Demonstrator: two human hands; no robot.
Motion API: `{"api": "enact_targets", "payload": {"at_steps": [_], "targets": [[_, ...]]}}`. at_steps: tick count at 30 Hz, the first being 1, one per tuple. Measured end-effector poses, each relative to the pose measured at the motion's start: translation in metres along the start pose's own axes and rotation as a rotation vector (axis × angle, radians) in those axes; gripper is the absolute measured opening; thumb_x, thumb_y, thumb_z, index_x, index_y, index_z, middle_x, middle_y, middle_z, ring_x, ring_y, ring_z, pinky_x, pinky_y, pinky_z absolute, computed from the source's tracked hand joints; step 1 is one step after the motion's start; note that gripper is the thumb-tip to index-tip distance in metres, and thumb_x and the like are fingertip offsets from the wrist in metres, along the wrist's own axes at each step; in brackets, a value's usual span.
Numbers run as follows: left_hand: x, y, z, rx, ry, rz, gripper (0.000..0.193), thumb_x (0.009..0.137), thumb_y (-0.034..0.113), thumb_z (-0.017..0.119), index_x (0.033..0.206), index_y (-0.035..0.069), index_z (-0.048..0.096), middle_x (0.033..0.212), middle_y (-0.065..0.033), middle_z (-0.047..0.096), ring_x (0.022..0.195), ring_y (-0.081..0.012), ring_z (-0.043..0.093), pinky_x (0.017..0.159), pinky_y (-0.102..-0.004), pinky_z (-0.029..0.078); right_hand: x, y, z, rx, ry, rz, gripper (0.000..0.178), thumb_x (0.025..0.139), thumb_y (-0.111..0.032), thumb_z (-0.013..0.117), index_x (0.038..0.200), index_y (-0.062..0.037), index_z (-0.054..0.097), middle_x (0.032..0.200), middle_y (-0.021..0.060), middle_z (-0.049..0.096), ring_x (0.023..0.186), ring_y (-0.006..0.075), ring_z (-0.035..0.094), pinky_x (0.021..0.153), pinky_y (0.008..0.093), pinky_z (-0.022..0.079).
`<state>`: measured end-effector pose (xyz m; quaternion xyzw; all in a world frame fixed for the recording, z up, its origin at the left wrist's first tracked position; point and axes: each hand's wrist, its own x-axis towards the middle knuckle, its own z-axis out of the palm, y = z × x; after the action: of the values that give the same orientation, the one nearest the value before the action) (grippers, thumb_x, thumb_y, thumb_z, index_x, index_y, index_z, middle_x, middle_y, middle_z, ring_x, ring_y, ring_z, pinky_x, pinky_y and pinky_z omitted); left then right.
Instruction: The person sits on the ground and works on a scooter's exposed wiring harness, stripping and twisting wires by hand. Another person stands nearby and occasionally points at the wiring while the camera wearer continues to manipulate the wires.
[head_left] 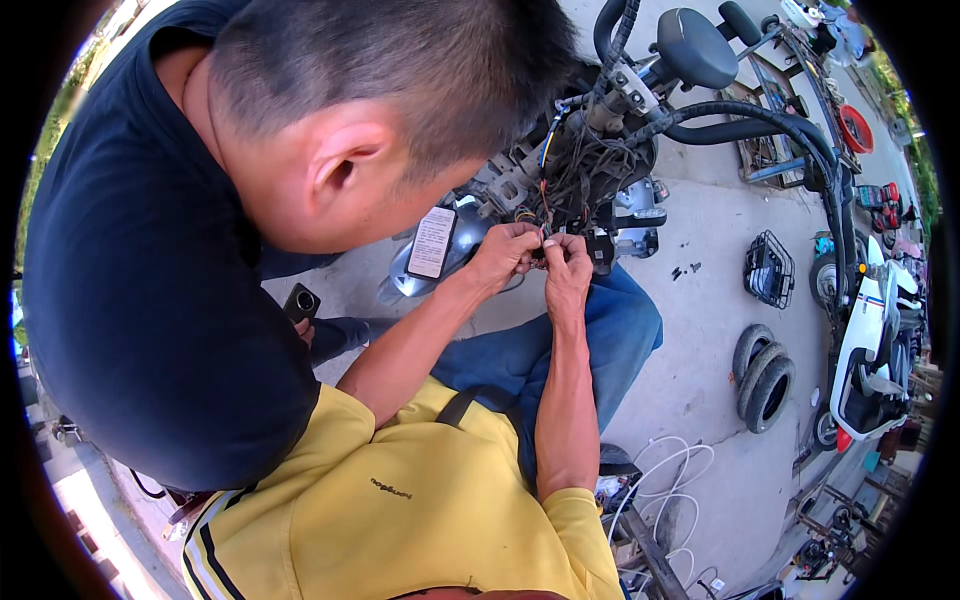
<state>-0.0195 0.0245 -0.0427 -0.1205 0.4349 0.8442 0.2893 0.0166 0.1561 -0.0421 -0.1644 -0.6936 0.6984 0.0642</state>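
My left hand [505,256] and my right hand [568,272] meet at the front of a partly stripped scooter. Both pinch thin coloured wires [543,198], which hang from a tangled dark wiring harness [600,160] below the handlebar. The fingertips nearly touch, and the exact wire ends between them are too small to make out. Just left of my left hand, a phone [432,243] with a lit page of text rests on a silvery curved body part [462,245]. My right forearm passes over my blue trouser leg [620,320].
A person in a dark shirt [150,270] leans in closely from the left, near a dark phone [301,302]. Handlebar and mirror [697,48] stand above. Rightward lie tyres [768,385], a wire basket [769,268], a white scooter [865,350] and white tubing [690,470].
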Motion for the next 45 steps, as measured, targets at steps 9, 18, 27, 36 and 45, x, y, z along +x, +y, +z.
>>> {"api": "enact_targets", "payload": {"at_steps": [9, 18, 27, 36, 45], "targets": [[-0.005, 0.006, -0.001, 0.002, -0.025, -0.04, 0.011, 0.09, 0.009, 0.064, 0.097, 0.002, 0.063, 0.068, 0.003, 0.049, 0.054, -0.0064, 0.042, 0.048, -0.0227, 0.035, -0.003, -0.006, 0.002, 0.017, -0.011, -0.009, 0.014, 0.094, -0.012, 0.065, 0.095, 0.0018, 0.063, 0.088, 0.0032, 0.059, 0.072, 0.0085, 0.057, 0.065, 0.0259, 0.05], [0.0, 0.005, 0.013, 0.127, 0.015, 0.012, 0.01, 0.09, 0.012, 0.064, 0.089, 0.002, 0.063, 0.068, 0.0027, 0.051, 0.054, -0.0059, 0.043, 0.047, -0.0228, 0.035, 0.004, 0.009, -0.005, -0.099, 0.039, -0.093, 0.015, 0.093, -0.011, 0.064, 0.094, 0.0038, 0.064, 0.093, 0.0043, 0.059, 0.074, 0.0096, 0.058, 0.066, 0.0269, 0.054], [-0.012, 0.003, 0.018, 0.18, 0.081, 0.074, 0.016, 0.093, 0.017, 0.063, 0.088, 0.002, 0.064, 0.068, 0.0013, 0.053, 0.055, -0.0067, 0.042, 0.048, -0.0239, 0.032, -0.005, -0.008, 0.0, 0.098, 0.006, -0.028, 0.012, 0.095, -0.011, 0.064, 0.099, 0.0, 0.059, 0.085, 0.0051, 0.061, 0.071, 0.0109, 0.057, 0.066, 0.0262, 0.049], [-0.013, 0.001, 0.016, 0.151, 0.144, 0.052, 0.01, 0.09, 0.014, 0.065, 0.089, 0.004, 0.063, 0.069, 0.0004, 0.055, 0.055, -0.0063, 0.045, 0.048, -0.0236, 0.035, -0.002, -0.001, -0.005, -0.001, -0.007, 0.017, 0.013, 0.094, -0.01, 0.062, 0.097, 0.0018, 0.062, 0.087, 0.0033, 0.059, 0.072, 0.0084, 0.054, 0.067, 0.026, 0.048], [-0.009, -0.001, 0.015, 0.127, 0.128, 0.07, 0.011, 0.09, 0.015, 0.066, 0.09, 0.004, 0.062, 0.069, 0.0015, 0.055, 0.054, -0.0055, 0.045, 0.047, -0.0229, 0.035, -0.002, -0.007, -0.002, -0.004, 0.003, 0.012, 0.014, 0.093, -0.011, 0.064, 0.097, 0.0016, 0.062, 0.084, 0.0013, 0.058, 0.072, 0.0075, 0.052, 0.066, 0.025, 0.047]]}}
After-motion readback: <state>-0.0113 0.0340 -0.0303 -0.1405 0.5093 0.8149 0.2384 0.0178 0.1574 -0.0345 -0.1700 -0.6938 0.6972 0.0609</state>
